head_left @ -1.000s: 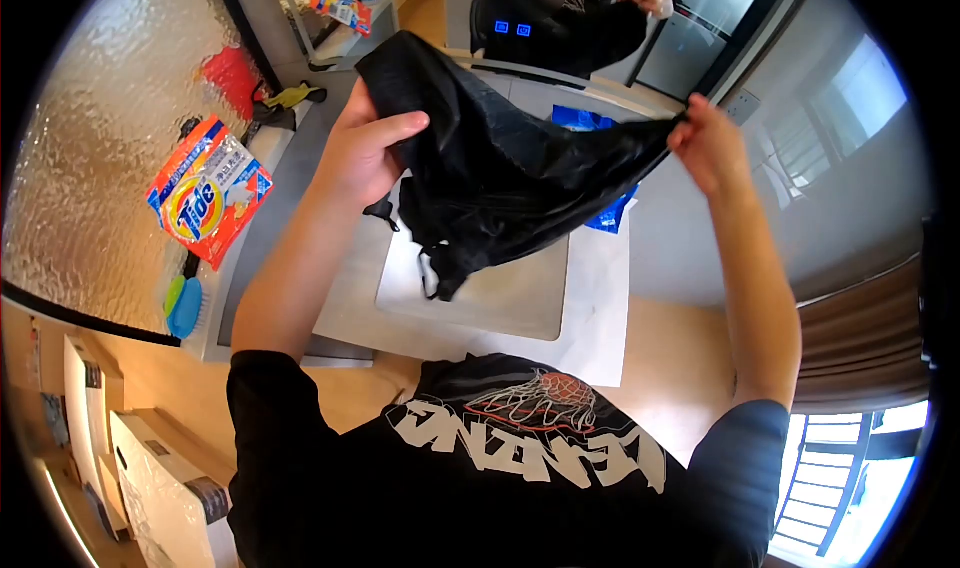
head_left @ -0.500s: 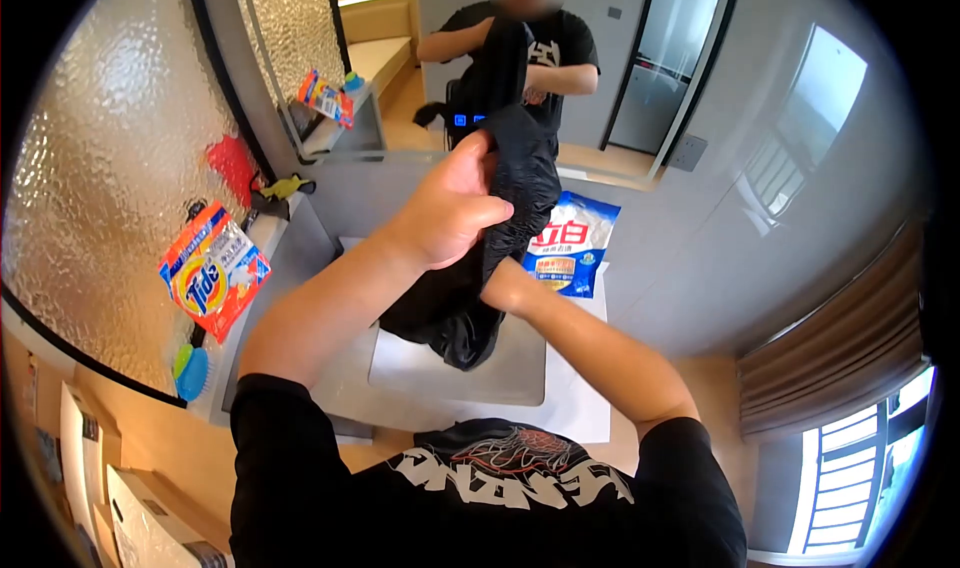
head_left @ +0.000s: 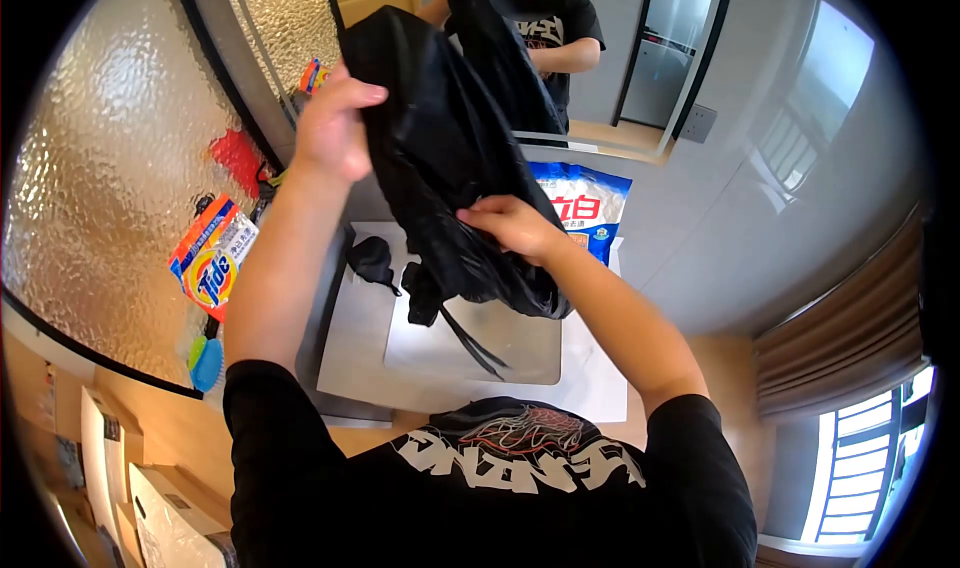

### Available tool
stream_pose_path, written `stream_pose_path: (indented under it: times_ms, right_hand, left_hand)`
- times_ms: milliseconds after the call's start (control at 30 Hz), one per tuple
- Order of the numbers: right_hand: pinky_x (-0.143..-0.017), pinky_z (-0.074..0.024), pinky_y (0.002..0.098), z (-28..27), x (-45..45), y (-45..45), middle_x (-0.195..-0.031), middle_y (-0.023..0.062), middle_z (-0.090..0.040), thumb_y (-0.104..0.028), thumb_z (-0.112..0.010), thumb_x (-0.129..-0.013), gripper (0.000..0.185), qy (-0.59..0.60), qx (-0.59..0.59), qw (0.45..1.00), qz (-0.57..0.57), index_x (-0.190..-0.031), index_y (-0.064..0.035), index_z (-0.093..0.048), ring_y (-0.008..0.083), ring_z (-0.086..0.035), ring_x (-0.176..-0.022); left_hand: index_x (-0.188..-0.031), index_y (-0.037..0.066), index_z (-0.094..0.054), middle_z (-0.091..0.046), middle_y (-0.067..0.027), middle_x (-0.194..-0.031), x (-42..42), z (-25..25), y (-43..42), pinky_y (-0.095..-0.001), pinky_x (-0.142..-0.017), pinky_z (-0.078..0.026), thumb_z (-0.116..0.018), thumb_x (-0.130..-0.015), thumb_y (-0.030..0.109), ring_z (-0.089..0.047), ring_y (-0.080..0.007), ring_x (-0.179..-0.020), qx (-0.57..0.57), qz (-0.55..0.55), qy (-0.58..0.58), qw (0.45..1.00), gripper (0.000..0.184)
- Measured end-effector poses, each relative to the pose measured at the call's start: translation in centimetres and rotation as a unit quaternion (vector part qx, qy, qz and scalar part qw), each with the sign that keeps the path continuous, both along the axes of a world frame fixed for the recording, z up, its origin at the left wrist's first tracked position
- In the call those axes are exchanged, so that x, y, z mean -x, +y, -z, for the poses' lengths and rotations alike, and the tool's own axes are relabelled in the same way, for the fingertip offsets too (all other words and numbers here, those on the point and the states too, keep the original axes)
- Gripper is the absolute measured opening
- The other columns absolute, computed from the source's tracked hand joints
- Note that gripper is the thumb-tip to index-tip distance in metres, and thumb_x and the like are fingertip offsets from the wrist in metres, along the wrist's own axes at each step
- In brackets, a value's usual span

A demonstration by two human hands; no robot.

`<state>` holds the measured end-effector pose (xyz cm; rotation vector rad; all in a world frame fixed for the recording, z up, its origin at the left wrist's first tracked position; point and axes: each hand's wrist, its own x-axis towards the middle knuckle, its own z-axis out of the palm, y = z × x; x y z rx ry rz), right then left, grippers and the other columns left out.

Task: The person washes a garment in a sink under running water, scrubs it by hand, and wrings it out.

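Observation:
A black garment [head_left: 430,118] hangs over the white sink [head_left: 480,343], raised at its upper left by my left hand [head_left: 338,123], whose thumb lies over its edge. My right hand [head_left: 515,226] grips the cloth lower down, near its middle, with thumb and fingers together. Thin black straps dangle from the garment's lower end over the basin. On the counter [head_left: 350,348], left of the basin, lies a small black piece of fabric [head_left: 372,260]. Part of a blue and white detergent bag [head_left: 585,208] shows behind my right hand.
An orange Tide bag [head_left: 212,258] and a blue brush [head_left: 207,364] are on the left ledge. Red cloth [head_left: 236,160] is behind them. A mirror [head_left: 590,88] stands beyond the counter, reflecting a person. Boxes [head_left: 175,513] are at lower left, a curtain [head_left: 840,333] at right.
From half a second ago, my left hand has moved left and up, spreading the garment. My right hand, earlier hidden behind or inside the cloth, now shows in front. Straps have come into view.

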<state>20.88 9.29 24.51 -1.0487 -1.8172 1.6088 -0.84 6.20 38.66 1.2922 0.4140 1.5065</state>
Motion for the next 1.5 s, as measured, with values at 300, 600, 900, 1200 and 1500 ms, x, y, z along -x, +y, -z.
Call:
stream_pose_path:
  times_ms: [300, 600, 900, 1200, 1500]
  right_hand:
    - [-0.102, -0.0436, 0.0381, 0.7, -2.9, -1.3, -0.126, 0.0263, -0.057, -0.053, -0.081, -0.054, 0.101, -0.267, -0.261, 0.927, -0.012, -0.135, -0.0009, -0.048, 0.0382, -0.056, -0.120]
    - [-0.103, -0.0409, 0.0394, 1.7, -4.5, -1.6, -0.119, 0.0171, -0.060, -0.046, -0.072, -0.077, 0.049, -0.316, -0.369, 0.870, -0.084, -0.091, 0.0008, -0.074, 0.0384, -0.052, -0.117]
    - [-0.087, -0.0478, 0.0290, -2.9, -5.7, -3.2, -0.107, 0.0035, -0.067, -0.017, -0.056, -0.097, 0.026, 0.174, -0.082, 0.981, -0.030, -0.118, -0.0028, -0.062, 0.0112, -0.060, -0.098]
    - [-0.094, -0.0522, 0.0354, -10.5, -6.2, -1.6, -0.127, 0.0069, -0.060, -0.021, -0.047, -0.103, 0.037, 0.471, 0.076, 0.877, -0.059, -0.139, -0.0119, -0.044, 0.0195, -0.062, -0.111]
    - [-0.074, -0.0571, 0.0316, -14.9, -3.0, -1.3, -0.101, 0.0015, -0.065, -0.019, -0.049, -0.101, 0.020, 0.456, 0.017, 0.890, -0.004, -0.119, -0.0125, -0.055, 0.0153, -0.067, -0.089]
  left_hand:
    - [-0.140, 0.000, -0.043, -0.053, -0.0183, -0.137, 5.9, -1.1, 0.2, -0.0448, -0.108, -0.041, -0.050, -0.073, 0.012, -0.054, -0.0336, -0.124, -0.005, 0.164, 0.005, 0.986, 0.068]
    - [-0.139, 0.000, -0.042, -0.053, -0.0173, -0.135, 8.6, -0.9, 0.3, -0.0451, -0.107, -0.041, -0.050, -0.075, 0.012, -0.054, -0.0329, -0.123, 0.006, 0.131, 0.016, 0.991, 0.066]
    - [-0.137, 0.001, -0.042, -0.056, -0.0155, -0.130, 5.9, 0.4, 1.8, -0.0449, -0.105, -0.043, -0.050, -0.077, 0.009, -0.055, -0.0314, -0.120, 0.001, -0.022, 0.073, 0.997, 0.062]
    - [-0.128, 0.007, -0.047, -0.059, -0.0133, -0.126, 5.2, 7.8, 4.6, -0.0520, -0.096, -0.048, -0.053, -0.086, 0.010, -0.058, -0.0318, -0.116, 0.166, 0.008, -0.002, 0.986, 0.042]
    - [-0.137, -0.004, -0.045, -0.055, -0.0134, -0.136, -4.6, 22.6, 0.0, -0.0399, -0.106, -0.039, -0.053, -0.089, 0.063, -0.052, -0.0237, -0.125, 0.139, 0.248, 0.039, 0.958, 0.082]
